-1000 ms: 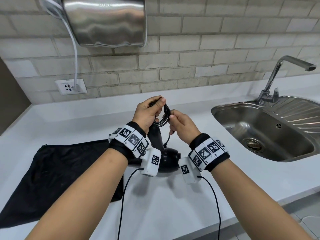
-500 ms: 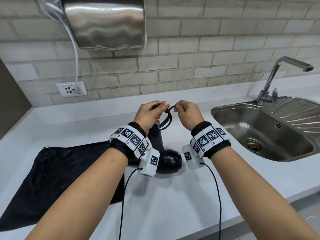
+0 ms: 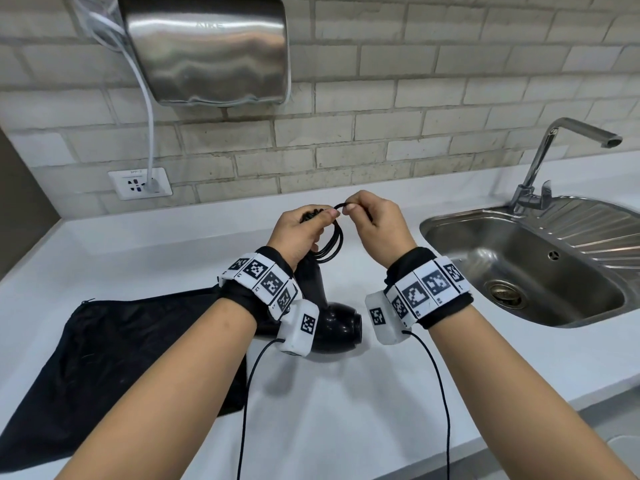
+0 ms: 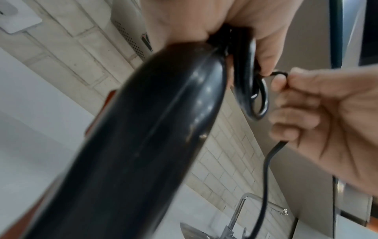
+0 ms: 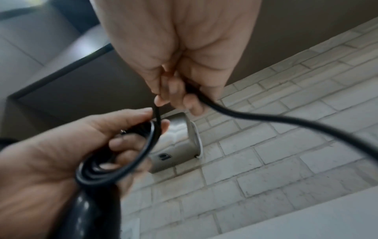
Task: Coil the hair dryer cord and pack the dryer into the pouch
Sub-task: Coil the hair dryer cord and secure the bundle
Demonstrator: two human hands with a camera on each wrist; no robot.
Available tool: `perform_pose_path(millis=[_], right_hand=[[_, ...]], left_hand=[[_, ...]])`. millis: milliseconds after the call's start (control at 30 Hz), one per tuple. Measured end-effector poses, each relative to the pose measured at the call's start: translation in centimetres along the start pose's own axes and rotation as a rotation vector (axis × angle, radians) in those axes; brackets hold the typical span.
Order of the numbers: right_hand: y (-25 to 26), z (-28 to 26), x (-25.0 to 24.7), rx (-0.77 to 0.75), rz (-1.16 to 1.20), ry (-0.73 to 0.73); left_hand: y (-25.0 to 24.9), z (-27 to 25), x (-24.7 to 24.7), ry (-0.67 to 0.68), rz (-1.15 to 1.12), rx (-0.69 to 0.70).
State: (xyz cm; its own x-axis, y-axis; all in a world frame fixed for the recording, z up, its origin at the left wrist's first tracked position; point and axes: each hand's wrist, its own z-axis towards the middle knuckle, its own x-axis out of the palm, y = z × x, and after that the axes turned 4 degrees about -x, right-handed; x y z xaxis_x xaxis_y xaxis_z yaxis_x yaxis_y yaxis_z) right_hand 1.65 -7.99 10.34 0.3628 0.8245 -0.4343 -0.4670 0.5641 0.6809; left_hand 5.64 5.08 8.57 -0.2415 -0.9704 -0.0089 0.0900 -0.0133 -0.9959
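A glossy black hair dryer (image 3: 332, 323) hangs body-down over the white counter, its handle up in my left hand (image 3: 301, 230). That hand also grips several black cord loops (image 3: 332, 242) at the handle's end; the loops (image 5: 122, 165) lie across its fingers. My right hand (image 3: 374, 220) pinches the cord (image 5: 255, 116) right beside the left thumb, and the free length runs off past it. The handle (image 4: 143, 137) fills the left wrist view, with the coil (image 4: 253, 95) beside it. A black pouch (image 3: 104, 358) lies flat on the counter to the left, under my left forearm.
A steel sink (image 3: 519, 271) with a tap (image 3: 554, 157) is sunk in the counter at right. A steel hand dryer (image 3: 207, 50) hangs on the tiled wall, its white cable plugged into a socket (image 3: 140, 183). Thin black wires trail from both wrist cameras.
My right hand has risen from below the coil to its top, bringing the cord up to the left thumb. The left hand and the dryer stay nearly in place.
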Motion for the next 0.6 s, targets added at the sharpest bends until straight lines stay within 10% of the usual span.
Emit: perform_pose_path(millis=[233, 600], right_hand=[[-6.0, -2.8, 0.3, 0.165, -0.222, 0.273], [-10.5, -6.1, -0.1, 0.468, -0.146, 0.261]], left_hand=[[0.0, 0.1, 0.2, -0.023, -0.127, -0.041], [-0.1, 0.1, 0.2, -0.064, -0.146, -0.039]])
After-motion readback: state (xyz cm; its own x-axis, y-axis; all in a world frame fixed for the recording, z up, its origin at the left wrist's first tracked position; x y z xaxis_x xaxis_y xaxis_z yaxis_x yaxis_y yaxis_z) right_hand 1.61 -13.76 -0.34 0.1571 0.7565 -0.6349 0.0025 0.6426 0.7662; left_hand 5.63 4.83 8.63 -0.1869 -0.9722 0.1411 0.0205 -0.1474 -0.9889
